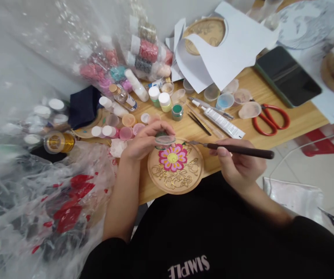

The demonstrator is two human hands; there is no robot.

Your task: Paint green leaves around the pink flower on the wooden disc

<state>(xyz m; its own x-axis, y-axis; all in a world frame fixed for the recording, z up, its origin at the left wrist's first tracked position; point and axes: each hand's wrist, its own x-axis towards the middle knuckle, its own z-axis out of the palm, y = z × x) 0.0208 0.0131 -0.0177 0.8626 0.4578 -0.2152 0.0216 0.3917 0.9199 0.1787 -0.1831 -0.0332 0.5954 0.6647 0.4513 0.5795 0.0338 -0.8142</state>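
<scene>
My left hand (149, 138) is closed on a small clear plastic cup (164, 140), held tilted over the upper left of a round wooden plaque (184, 185). The plaque bears a pink and magenta flower (173, 157) with a yellow centre, and gold outlines run over its bare lower part. Between the fingers of my right hand (239, 162) lies a palette knife (239, 150) with a dark handle. Its thin metal tip reaches the plaque's upper right edge, by a small dark green patch; whether it touches the surface I cannot tell. An uncapped jar of green paint (178, 111) stands just beyond the plaque.
Brushes (199, 123), a white tube (223, 122) and red-handled scissors (271, 119) lie right of the jar. Several small cups (225, 101) stand behind them, with a phone (288, 76) at far right. Plastic bags (47, 209) crowd the left; paper sheets (233, 50) lie at the back.
</scene>
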